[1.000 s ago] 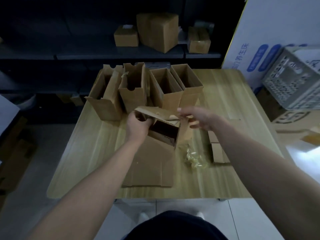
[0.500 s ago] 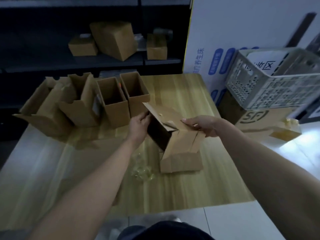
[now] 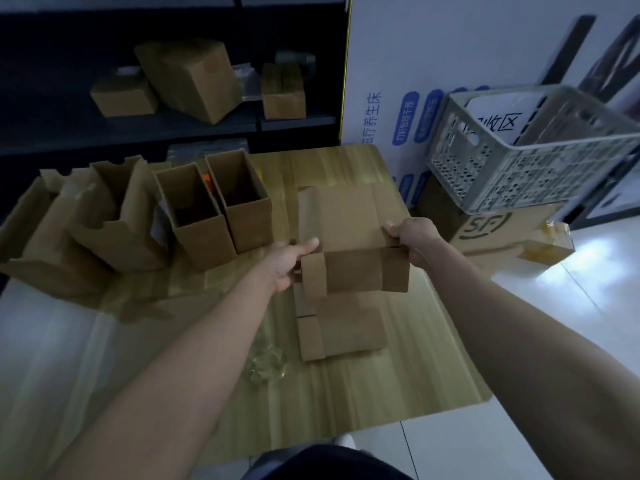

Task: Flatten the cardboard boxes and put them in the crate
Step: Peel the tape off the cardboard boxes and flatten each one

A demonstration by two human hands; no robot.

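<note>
Cardboard-brown scene, viewed from head height. Held a flattened box (image 3: 349, 220) in the air with both bare hands. Gripped its left edge with the left hand (image 3: 289, 263), thumb laid over the upper face and fingers hidden underneath. Clasped its right edge with the right hand (image 3: 412, 239), thumb likewise on top. Showed a darker folded section along the side of the flattened box nearest the viewer.

Directly beneath the flattened box, spotted a pale wooden table (image 3: 346, 393). Just nearer than the flattened box, lying on the wood, found a second flat cardboard piece (image 3: 343, 332). Nearer and to the left of the flattened box, made out a crumpled wad of clear tape (image 3: 265, 367).

Close to the left of the flattened box, found two upright open boxes (image 3: 221, 216) standing side by side and touching. Farther left, saw a cluster of torn-open boxes (image 3: 104, 220) leaning together.

Right of and beyond the flattened box, off the table, located a grey perforated crate (image 3: 526, 150), tilted and resting on a brown carton (image 3: 491, 230) printed SF. Well apart from the flattened box. Far behind it, glimpsed closed shelf boxes (image 3: 190, 77) on dark shelving.
</note>
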